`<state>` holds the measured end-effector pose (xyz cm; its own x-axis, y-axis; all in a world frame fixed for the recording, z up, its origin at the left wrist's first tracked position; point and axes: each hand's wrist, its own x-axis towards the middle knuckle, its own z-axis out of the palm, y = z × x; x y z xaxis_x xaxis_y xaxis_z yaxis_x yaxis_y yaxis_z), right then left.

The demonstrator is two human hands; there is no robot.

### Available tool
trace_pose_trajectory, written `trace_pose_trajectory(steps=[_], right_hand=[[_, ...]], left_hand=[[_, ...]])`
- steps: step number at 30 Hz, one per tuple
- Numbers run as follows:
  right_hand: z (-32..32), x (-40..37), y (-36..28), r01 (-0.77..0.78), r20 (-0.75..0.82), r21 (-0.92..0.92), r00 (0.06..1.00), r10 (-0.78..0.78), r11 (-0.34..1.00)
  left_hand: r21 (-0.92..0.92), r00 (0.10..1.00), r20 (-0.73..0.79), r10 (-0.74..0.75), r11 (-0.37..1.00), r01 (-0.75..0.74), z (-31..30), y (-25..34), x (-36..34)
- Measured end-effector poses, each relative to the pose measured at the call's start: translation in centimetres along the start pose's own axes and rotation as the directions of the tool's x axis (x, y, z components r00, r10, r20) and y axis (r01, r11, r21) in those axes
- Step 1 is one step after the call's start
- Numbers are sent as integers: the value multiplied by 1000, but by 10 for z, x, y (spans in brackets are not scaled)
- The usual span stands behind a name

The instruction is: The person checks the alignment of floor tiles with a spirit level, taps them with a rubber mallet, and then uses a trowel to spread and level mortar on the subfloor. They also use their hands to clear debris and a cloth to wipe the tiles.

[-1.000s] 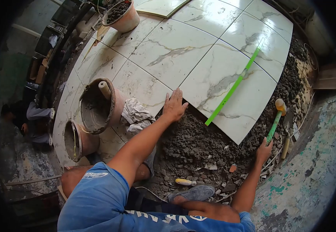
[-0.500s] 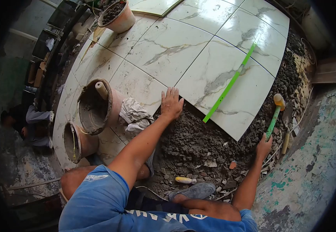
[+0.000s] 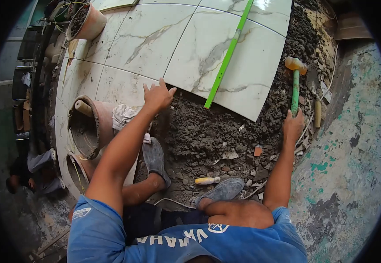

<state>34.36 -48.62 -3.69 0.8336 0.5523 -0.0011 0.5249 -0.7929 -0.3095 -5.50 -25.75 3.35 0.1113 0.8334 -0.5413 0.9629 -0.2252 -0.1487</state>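
Note:
My right hand (image 3: pixel 293 126) grips the green handle of a rubber mallet (image 3: pixel 295 87), its pale orange head pointing away from me over the mortar's right edge. At the tile corner, my left hand (image 3: pixel 158 96) has its fingers apart and holds nothing. Beside it lies a large white marbled tile (image 3: pixel 190 74), its near edge overhanging dark, crumbly mortar (image 3: pixel 199 127). Across that tile rests a bright green spirit level (image 3: pixel 225 61), one end sticking past the near edge.
A tilted bucket (image 3: pixel 103 122), a white rag (image 3: pixel 122 115) and a smaller bucket (image 3: pixel 74 175) stand left. A mortar-filled bucket (image 3: pixel 92 26) is farther back. A yellow-handled tool (image 3: pixel 207 180) lies near my shoe; a wooden-handled trowel (image 3: pixel 317 114) lies right. A person (image 3: pixel 39 168) sits far left.
My view has shifted, so the tiles sit higher and further left. My left hand has gone from lying flat at the tile corner to raised, spread fingers. The right hand keeps the mallet.

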Motion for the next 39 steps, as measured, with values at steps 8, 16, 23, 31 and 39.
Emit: trace_pose_trajectory(steps=[8,16,23,31,39], right_hand=[[-28,-106,-118,522,-36,594,778,-628,612],[-36,-234,-95,423,806,436,209,-553,794],[-18,-295,-52,531,944,245,60,-325,811],[-10,-336,-70,463,939,56,277,-204,885],[-17,-356,-80,191,761,-38,641,-96,981]], left_hand=[[-351,768,399,501,857,-377,-66,-95,-164],[-424,767,497,405,885,-192,-41,-162,-209],[-18,830,-204,520,845,-534,67,-179,-136],[-27,742,-468,481,831,-556,136,-207,-92],[-185,608,-703,368,732,-656,165,-205,-82]])
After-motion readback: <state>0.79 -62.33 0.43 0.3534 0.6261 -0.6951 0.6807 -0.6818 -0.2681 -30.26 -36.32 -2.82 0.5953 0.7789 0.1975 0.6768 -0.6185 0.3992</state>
